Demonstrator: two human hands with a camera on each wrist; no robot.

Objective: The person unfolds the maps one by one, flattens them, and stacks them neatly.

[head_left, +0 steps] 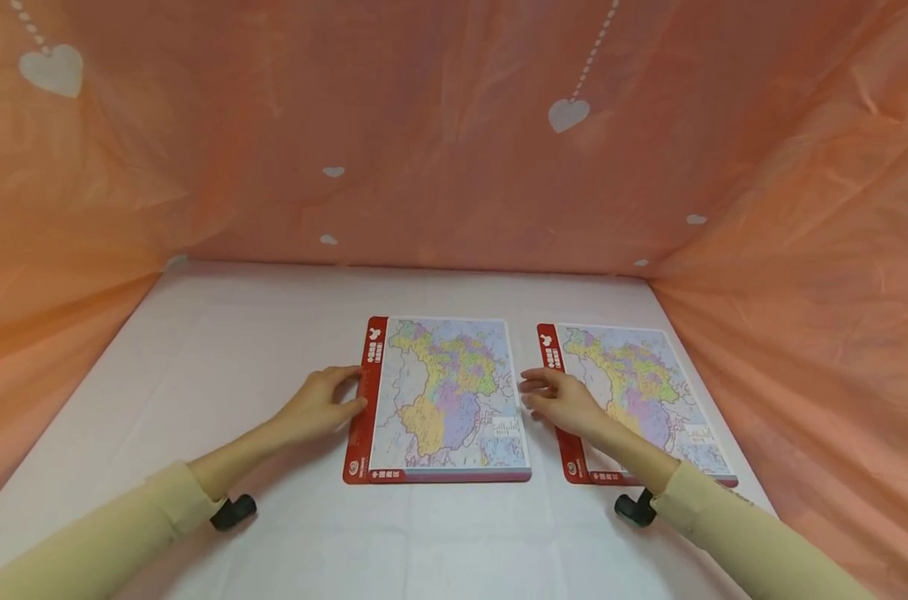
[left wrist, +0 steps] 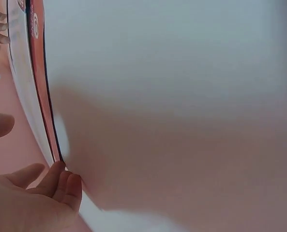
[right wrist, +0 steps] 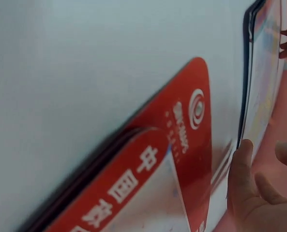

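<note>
Two map boards with red borders lie flat on the white table. The middle map board [head_left: 442, 398] has my left hand [head_left: 321, 406] touching its left red edge with the fingertips; in the left wrist view the fingers [left wrist: 61, 181] meet the board's edge [left wrist: 40, 96]. My right hand [head_left: 561, 399] reaches with straight fingers to this board's right edge, and rests over the left red border of the right map board [head_left: 641, 392]. In the right wrist view a fingertip [right wrist: 242, 159] touches the middle board's edge [right wrist: 259, 87], with the right board's red corner [right wrist: 182, 145] beneath.
Orange plastic sheeting with white hearts [head_left: 568, 113] walls the table on the left, back and right. The white tablecloth [head_left: 222, 333] stretches around the boards. Black wrist camera mounts [head_left: 232, 511] show under both sleeves.
</note>
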